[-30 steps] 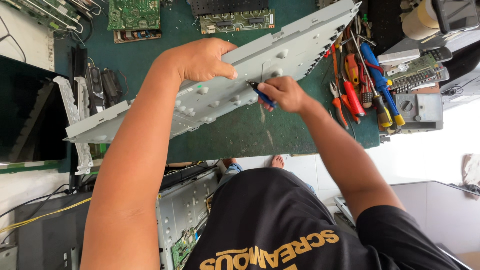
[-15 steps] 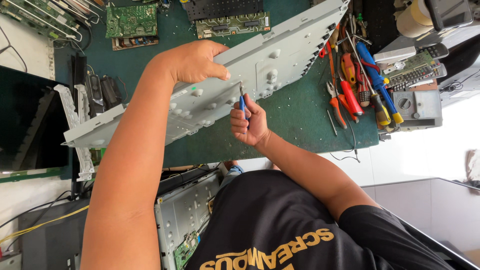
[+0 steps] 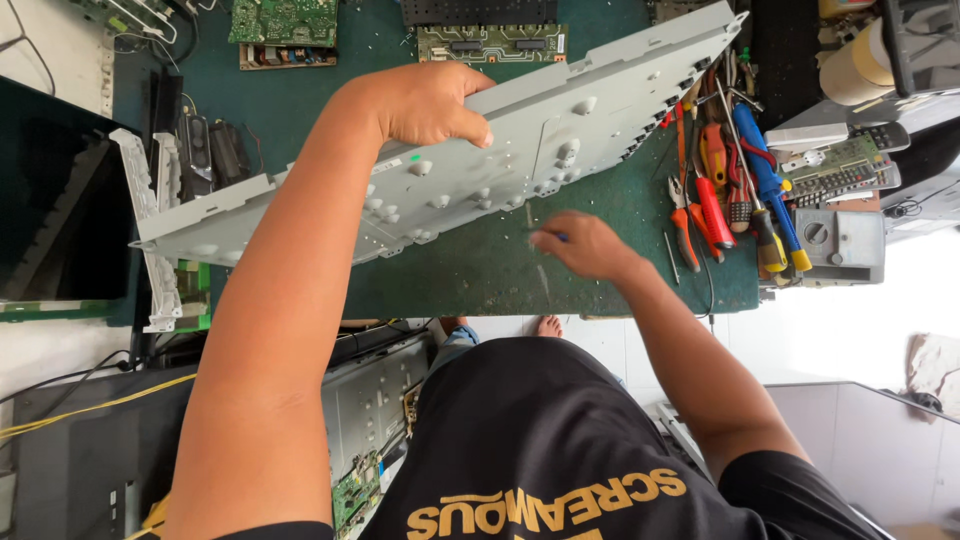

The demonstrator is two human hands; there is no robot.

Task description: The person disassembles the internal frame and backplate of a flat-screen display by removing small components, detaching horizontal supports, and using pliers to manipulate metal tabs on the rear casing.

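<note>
Grey metal panel [image 3: 450,170] gripped by left hand [image 3: 430,103]; right hand [image 3: 580,245] below pinches screwdriver [image 3: 560,237].

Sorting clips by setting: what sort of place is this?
Likely an electronics repair bench: circuit boards at the green mat's far edge, screwdrivers and pliers alongside, a grey metal panel being handled.

Dark flat screen [image 3: 55,200] lies at the bench's left.

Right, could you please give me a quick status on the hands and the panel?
Left hand grips the metal panel, tilted up off the green mat. Right hand closed on a blue-handled tool, clear of the panel. Hand tools alongside, nothing blocking.
</note>
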